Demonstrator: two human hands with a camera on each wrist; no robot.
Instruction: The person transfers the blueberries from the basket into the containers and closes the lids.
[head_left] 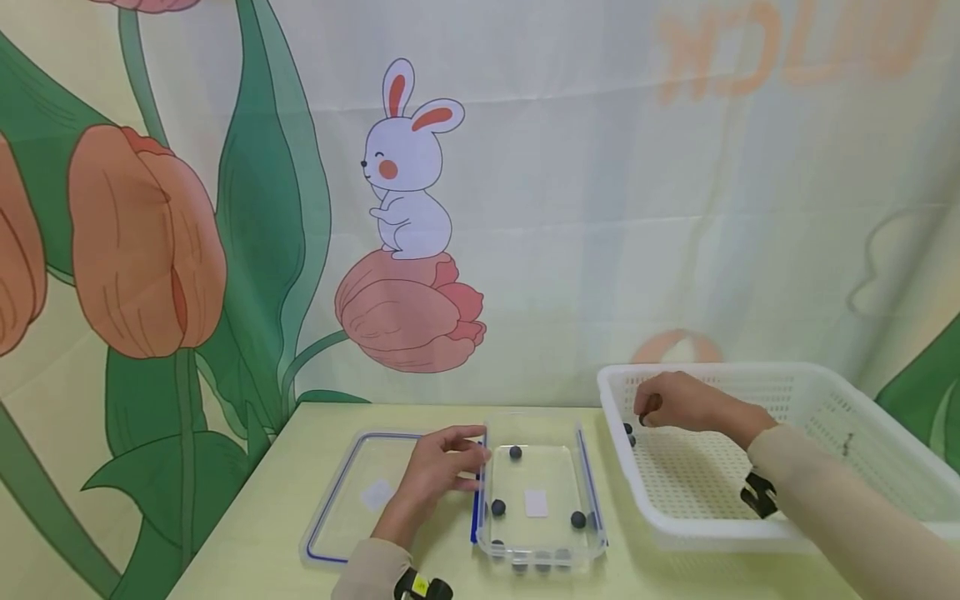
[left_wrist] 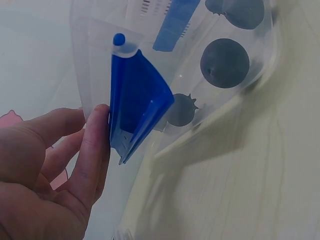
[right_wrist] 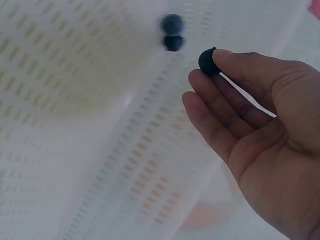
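Clear plastic container [head_left: 538,500]: landmark, sits on the pale table [head_left: 262,533] in front of the person; blue latch [left_wrist: 135,107] on its left wall hangs open
Berries in container: several dark blueberries [head_left: 498,507] scattered on its floor, more along the near wall
Left hand [head_left: 438,471]: on the container's left side, fingers fairly straight; fingertip [left_wrist: 97,130] touches the blue latch; nothing gripped
Lid [head_left: 360,500]: clear with blue seal, flat on the table, just left of the container, partly under the left hand
White basket [head_left: 825,400]: perforated plastic, just right of the container
Right hand [head_left: 678,404]: over the basket's left end, near the wall that faces the container; thumb and forefinger pinch one dark blueberry [right_wrist: 209,61], other fingers loosely curved
Basket berries: two more blueberries [right_wrist: 173,34] on the basket floor by that same wall, just beyond the right hand's fingertips
Backdrop [head_left: 408,192]: printed cloth behind the container, rabbit and tulips
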